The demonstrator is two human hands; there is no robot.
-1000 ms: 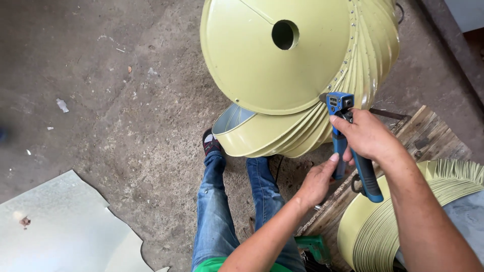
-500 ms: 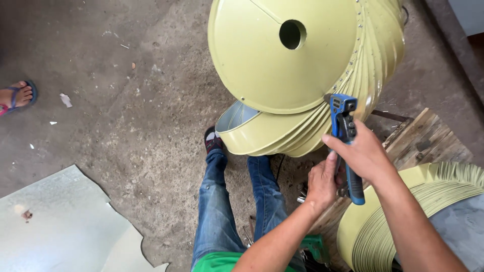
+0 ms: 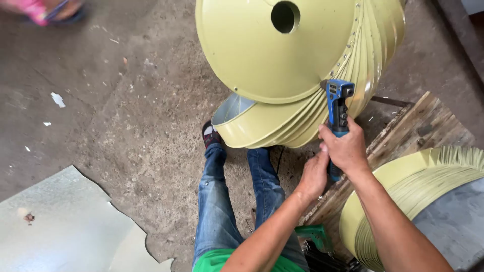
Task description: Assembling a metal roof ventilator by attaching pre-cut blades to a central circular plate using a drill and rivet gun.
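- Here the right hand [image 3: 348, 148] is wrapped tight around the grip of a blue rivet tool [image 3: 338, 116], held upright with its head pressed to the riveted rim of a pale green metal drum [image 3: 262, 65].
- The left hand [image 3: 313, 176] is curled shut just below the right one, touching the lower end of the same tool; what its fingers press on is hidden.
- The drum, with a round hole in its flat face and a fan of thin curved blades around its side, rests above the person's knees in blue jeans [image 3: 222, 201].
- Right of the drum lies a wooden pallet [image 3: 423, 126], and on it a second bladed piece [image 3: 413, 191] of the same colour.
- Left of the drum, on the concrete floor [image 3: 126, 100], lies a cut sheet of grey metal [image 3: 60, 226].
- Far left of the drum, at the top edge, another person's sandalled foot [image 3: 50, 10] shows, blurred.
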